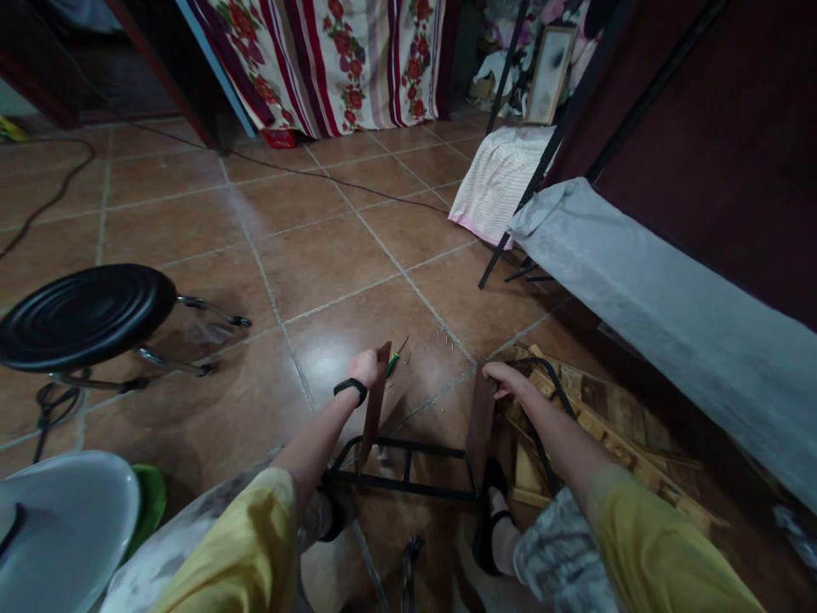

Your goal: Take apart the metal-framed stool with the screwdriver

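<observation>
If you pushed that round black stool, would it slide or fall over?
The black stool would probably slide rather than tip: its seat looks wide and low over splayed metal legs. The glossy tiled floor seems smooth, so little would stop it. It likely feels light, since the frame looks thin.

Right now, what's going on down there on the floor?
A person sits over a black metal frame on the tiled floor. The left hand grips the top of an upright wooden board, and the right hand holds a second board on the frame's other side. A screwdriver and a few screws lie just beyond.
</observation>
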The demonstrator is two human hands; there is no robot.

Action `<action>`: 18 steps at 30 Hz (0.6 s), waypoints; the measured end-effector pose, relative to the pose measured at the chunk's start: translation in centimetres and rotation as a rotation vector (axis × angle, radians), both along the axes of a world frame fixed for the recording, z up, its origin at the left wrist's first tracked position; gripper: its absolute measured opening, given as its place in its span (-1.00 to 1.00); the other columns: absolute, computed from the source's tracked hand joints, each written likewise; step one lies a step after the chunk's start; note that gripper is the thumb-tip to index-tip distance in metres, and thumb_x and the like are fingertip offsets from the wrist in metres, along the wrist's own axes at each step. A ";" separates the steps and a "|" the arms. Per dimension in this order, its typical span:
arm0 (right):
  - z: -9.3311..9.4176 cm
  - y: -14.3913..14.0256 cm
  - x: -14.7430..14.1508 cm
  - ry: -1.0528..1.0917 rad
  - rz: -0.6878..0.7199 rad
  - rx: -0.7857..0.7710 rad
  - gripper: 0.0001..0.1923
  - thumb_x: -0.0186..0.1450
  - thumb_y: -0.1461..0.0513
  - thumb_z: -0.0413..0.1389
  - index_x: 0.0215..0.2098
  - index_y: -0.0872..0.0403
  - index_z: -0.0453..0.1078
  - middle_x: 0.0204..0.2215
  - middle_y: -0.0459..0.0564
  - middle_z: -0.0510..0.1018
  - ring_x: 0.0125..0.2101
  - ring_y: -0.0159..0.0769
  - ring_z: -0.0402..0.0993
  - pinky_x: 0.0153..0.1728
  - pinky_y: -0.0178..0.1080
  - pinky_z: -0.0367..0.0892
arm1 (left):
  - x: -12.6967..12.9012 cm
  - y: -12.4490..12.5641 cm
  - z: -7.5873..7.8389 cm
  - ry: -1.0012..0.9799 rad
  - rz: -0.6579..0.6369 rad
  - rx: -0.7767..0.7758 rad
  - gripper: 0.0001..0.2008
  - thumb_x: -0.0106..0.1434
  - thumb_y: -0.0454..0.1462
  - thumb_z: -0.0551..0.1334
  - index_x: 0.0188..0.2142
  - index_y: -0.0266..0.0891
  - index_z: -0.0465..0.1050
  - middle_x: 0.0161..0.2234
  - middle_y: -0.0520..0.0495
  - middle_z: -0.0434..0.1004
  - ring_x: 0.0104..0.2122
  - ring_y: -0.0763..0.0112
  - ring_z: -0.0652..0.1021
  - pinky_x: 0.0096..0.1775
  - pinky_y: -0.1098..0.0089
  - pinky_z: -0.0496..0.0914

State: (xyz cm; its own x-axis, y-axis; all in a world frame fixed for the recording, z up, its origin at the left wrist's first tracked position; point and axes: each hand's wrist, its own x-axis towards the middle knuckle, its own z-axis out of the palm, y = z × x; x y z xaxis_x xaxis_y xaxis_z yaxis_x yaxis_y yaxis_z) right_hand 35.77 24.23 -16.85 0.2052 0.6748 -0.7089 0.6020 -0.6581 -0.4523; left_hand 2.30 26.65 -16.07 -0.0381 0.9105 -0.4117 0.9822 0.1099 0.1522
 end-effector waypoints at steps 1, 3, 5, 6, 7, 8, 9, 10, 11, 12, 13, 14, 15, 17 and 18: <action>-0.6 0.9 -0.2 -0.006 0.005 -0.021 -0.77 0.27 0.16 0.09 -0.24 0.19 0.39 -0.42 -0.04 0.48 -0.43 -0.36 0.44 -0.47 -0.31 0.41 | 0.1 0.4 -0.6 -0.011 0.011 0.012 -0.64 0.21 -0.11 0.03 -0.12 -0.21 0.43 -0.18 -0.21 0.54 -0.19 0.22 0.54 -0.27 0.41 0.38; -1.7 2.4 -0.3 -0.021 0.010 -0.055 -0.81 0.21 0.20 0.12 -0.35 0.20 0.42 -0.55 -0.02 0.47 -0.48 -0.30 0.46 -0.54 -0.34 0.38 | 0.6 1.4 -1.9 -0.025 0.028 0.029 -0.65 0.21 -0.09 0.03 -0.15 -0.18 0.44 -0.19 -0.19 0.55 -0.20 0.23 0.55 -0.28 0.41 0.38; -2.9 3.8 -0.4 -0.067 0.021 -0.071 -0.82 0.16 0.21 0.11 -0.42 0.20 0.44 -0.57 0.03 0.48 -0.52 -0.27 0.47 -0.58 -0.35 0.36 | 1.2 2.4 -3.3 -0.024 0.038 0.042 -0.65 0.22 -0.07 0.02 -0.16 -0.17 0.45 -0.19 -0.18 0.55 -0.20 0.23 0.54 -0.27 0.39 0.37; -3.5 4.4 -0.4 -0.108 0.029 -0.074 -0.81 0.15 0.21 0.10 -0.42 0.20 0.44 -0.55 0.06 0.50 -0.53 -0.26 0.48 -0.59 -0.35 0.36 | 1.6 3.0 -4.1 -0.024 0.040 0.046 -0.65 0.23 -0.07 0.02 -0.17 -0.17 0.45 -0.19 -0.18 0.55 -0.19 0.23 0.54 -0.27 0.39 0.37; -4.2 4.9 -0.5 -0.155 0.041 -0.074 -0.79 0.14 0.20 0.08 -0.41 0.20 0.45 -0.51 0.09 0.52 -0.54 -0.25 0.49 -0.59 -0.34 0.36 | 2.0 3.5 -4.8 -0.026 0.038 0.048 -0.65 0.23 -0.07 0.01 -0.17 -0.17 0.44 -0.19 -0.19 0.55 -0.19 0.22 0.54 -0.26 0.38 0.37; -4.9 5.4 -0.5 -0.204 0.058 -0.071 -0.77 0.14 0.19 0.07 -0.39 0.20 0.46 -0.46 0.11 0.54 -0.53 -0.24 0.50 -0.59 -0.33 0.36 | 2.3 4.0 -5.5 -0.032 0.034 0.048 -0.65 0.23 -0.07 0.01 -0.17 -0.17 0.44 -0.18 -0.19 0.55 -0.19 0.22 0.54 -0.26 0.37 0.37; -5.6 5.8 -0.6 -0.257 0.081 -0.062 -0.75 0.14 0.18 0.05 -0.37 0.19 0.47 -0.42 0.13 0.55 -0.51 -0.23 0.51 -0.56 -0.32 0.37 | 2.6 4.6 -6.2 -0.037 0.031 0.047 -0.65 0.24 -0.07 0.00 -0.17 -0.18 0.44 -0.18 -0.20 0.55 -0.18 0.20 0.54 -0.25 0.36 0.37; -6.3 6.1 -0.7 -0.308 0.108 -0.048 -0.72 0.15 0.17 0.04 -0.33 0.19 0.48 -0.37 0.15 0.56 -0.46 -0.21 0.53 -0.52 -0.31 0.38 | 2.9 5.0 -6.9 -0.042 0.028 0.043 -0.65 0.24 -0.07 0.00 -0.17 -0.18 0.43 -0.18 -0.21 0.54 -0.18 0.19 0.53 -0.25 0.34 0.37; -7.0 6.4 -0.8 -0.354 0.135 -0.030 -0.70 0.15 0.16 0.03 -0.30 0.18 0.49 -0.33 0.17 0.57 -0.39 -0.19 0.54 -0.47 -0.30 0.39 | 3.1 5.5 -7.7 -0.047 0.024 0.039 -0.65 0.24 -0.08 0.01 -0.16 -0.19 0.43 -0.17 -0.22 0.54 -0.17 0.18 0.53 -0.24 0.33 0.36; -7.7 6.7 -0.9 -0.395 0.158 -0.012 -0.68 0.16 0.15 0.03 -0.26 0.18 0.50 -0.28 0.19 0.57 -0.31 -0.16 0.54 -0.40 -0.29 0.39 | 3.3 5.9 -8.4 -0.050 0.022 0.036 -0.65 0.25 -0.08 0.01 -0.16 -0.19 0.42 -0.17 -0.22 0.54 -0.17 0.17 0.53 -0.24 0.32 0.36; -8.4 7.0 -1.0 -0.428 0.175 0.003 -0.66 0.17 0.14 0.03 -0.23 0.18 0.50 -0.23 0.21 0.56 -0.23 -0.13 0.52 -0.33 -0.27 0.38 | 3.4 6.3 -9.1 -0.054 0.020 0.033 -0.66 0.25 -0.09 0.01 -0.15 -0.19 0.42 -0.16 -0.23 0.53 -0.17 0.16 0.53 -0.24 0.32 0.36; -9.1 7.2 -1.1 -0.450 0.185 0.014 -0.65 0.17 0.14 0.04 -0.19 0.18 0.49 -0.19 0.24 0.54 -0.16 -0.10 0.49 -0.27 -0.26 0.37 | 3.5 6.6 -9.9 -0.058 0.019 0.027 -0.66 0.25 -0.10 0.01 -0.14 -0.20 0.41 -0.16 -0.23 0.53 -0.16 0.16 0.53 -0.23 0.31 0.36; -9.7 7.4 -1.2 -0.460 0.189 0.018 -0.63 0.18 0.14 0.04 -0.17 0.18 0.49 -0.15 0.25 0.53 -0.11 -0.08 0.46 -0.23 -0.24 0.36 | 3.6 6.9 -10.7 -0.062 0.016 0.020 -0.67 0.26 -0.11 0.00 -0.13 -0.20 0.40 -0.16 -0.23 0.53 -0.16 0.17 0.53 -0.23 0.32 0.36; -11.0 7.6 -1.5 -0.463 0.191 0.017 -0.63 0.19 0.14 0.04 -0.14 0.19 0.48 -0.13 0.27 0.51 -0.08 -0.08 0.44 -0.18 -0.23 0.34 | 3.7 7.3 -12.2 -0.063 0.011 0.005 -0.68 0.26 -0.13 0.00 -0.11 -0.20 0.38 -0.16 -0.23 0.53 -0.16 0.18 0.53 -0.22 0.32 0.36; -11.5 7.7 -1.6 -0.464 0.192 0.015 -0.63 0.19 0.14 0.04 -0.13 0.19 0.47 -0.13 0.27 0.51 -0.08 -0.08 0.44 -0.17 -0.23 0.33 | 3.7 7.5 -12.8 -0.059 0.007 0.000 -0.68 0.26 -0.13 0.01 -0.10 -0.20 0.37 -0.16 -0.24 0.52 -0.16 0.19 0.53 -0.22 0.32 0.36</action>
State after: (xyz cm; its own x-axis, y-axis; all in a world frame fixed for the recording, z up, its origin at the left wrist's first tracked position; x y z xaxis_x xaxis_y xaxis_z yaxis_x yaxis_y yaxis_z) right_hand 34.19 31.91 -28.36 0.3674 0.7407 -0.5624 0.8516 -0.5110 -0.1167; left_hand 6.01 34.14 -28.90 -0.0207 0.9101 -0.4138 0.9707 0.1173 0.2095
